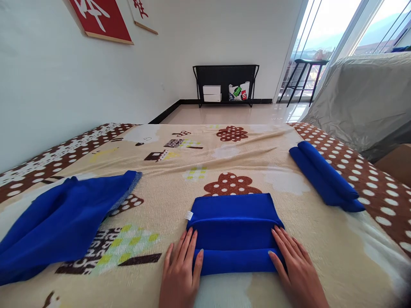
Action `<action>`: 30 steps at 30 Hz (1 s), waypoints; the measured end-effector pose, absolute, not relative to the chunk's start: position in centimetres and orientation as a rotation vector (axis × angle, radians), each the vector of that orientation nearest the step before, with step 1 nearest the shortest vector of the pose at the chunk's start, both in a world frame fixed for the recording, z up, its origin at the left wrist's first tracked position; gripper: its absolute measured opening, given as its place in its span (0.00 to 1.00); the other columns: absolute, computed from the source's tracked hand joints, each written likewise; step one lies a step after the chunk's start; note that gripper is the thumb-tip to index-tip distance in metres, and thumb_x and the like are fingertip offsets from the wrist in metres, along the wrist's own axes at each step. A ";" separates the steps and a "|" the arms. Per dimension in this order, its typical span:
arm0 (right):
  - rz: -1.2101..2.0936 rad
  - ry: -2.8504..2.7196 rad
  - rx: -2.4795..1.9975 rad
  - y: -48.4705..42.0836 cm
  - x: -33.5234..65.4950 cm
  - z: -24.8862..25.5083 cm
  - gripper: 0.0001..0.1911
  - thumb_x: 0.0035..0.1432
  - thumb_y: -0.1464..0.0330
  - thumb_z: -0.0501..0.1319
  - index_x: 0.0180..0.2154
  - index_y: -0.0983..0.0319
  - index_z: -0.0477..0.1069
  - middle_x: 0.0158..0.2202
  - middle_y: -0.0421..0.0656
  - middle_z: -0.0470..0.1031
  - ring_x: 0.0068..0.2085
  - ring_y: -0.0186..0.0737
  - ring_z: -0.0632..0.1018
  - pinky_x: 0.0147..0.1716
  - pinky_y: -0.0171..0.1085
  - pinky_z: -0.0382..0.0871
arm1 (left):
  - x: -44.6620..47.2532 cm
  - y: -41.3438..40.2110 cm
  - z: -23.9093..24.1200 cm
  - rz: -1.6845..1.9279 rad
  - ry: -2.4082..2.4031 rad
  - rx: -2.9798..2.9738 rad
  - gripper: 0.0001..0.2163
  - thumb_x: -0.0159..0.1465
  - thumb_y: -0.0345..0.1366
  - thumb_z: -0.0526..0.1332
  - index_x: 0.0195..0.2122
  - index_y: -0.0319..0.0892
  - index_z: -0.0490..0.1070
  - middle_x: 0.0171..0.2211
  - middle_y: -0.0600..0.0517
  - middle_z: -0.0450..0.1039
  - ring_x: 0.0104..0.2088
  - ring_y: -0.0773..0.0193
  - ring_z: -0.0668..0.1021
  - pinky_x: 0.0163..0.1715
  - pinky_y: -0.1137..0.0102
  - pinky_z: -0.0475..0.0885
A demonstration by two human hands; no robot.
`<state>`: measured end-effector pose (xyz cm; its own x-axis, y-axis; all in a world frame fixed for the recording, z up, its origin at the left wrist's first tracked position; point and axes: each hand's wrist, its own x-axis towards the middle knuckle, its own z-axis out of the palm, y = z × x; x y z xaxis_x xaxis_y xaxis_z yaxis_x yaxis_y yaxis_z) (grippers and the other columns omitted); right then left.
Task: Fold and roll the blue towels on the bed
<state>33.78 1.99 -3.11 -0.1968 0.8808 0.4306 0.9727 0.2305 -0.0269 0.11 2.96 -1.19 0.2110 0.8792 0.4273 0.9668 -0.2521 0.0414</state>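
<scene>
A blue cloth (234,235) with a small white tag at its left edge lies in front of me, its near and far parts folded in toward the middle. My left hand (183,265) rests flat on its left edge, fingers stretched out. On the opposite edge lies my right hand (295,265), also open, with the thumb on the near fold. To the left is a crumpled, loosely spread blue cloth (64,218). Another blue cloth (327,175), folded into a long narrow bundle, sits at the right. Neither hand touches these two.
Everything lies on a cream patterned blanket (167,179) with brown polka-dot borders. Beyond it stands a black metal rack (226,77) holding white boxes (212,93) and a printed bag. A grey-covered piece of furniture (369,94) and a black stool (303,79) are at the right.
</scene>
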 end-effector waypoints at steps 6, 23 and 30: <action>-0.307 -2.115 -1.737 1.6 34.5 -3.6 0.33 0.69 0.52 0.50 0.69 0.61 0.52 0.66 0.45 0.63 0.65 0.47 0.67 0.61 0.49 0.58 | -1.0 3.1 -1.7 -0.593 -1.671 -2.239 0.24 0.71 0.35 0.51 0.68 0.46 0.56 0.61 0.48 0.71 0.59 0.60 0.74 0.63 0.58 0.57; -0.288 -2.185 -1.288 -0.9 37.5 -1.7 0.25 0.60 0.71 0.61 0.59 0.55 0.67 0.52 0.40 0.78 0.52 0.44 0.77 0.51 0.43 0.65 | -1.9 0.1 1.0 -0.762 -1.274 -2.464 0.22 0.62 0.20 0.55 0.57 0.37 0.69 0.51 0.44 0.79 0.54 0.58 0.78 0.56 0.63 0.67; -0.314 -2.192 -1.309 0.4 37.5 -2.6 0.24 0.59 0.73 0.59 0.57 0.58 0.68 0.52 0.41 0.78 0.53 0.43 0.77 0.52 0.43 0.64 | -1.1 1.2 0.5 -0.809 -1.381 -2.406 0.22 0.63 0.18 0.52 0.55 0.42 0.70 0.50 0.47 0.79 0.52 0.61 0.79 0.53 0.64 0.64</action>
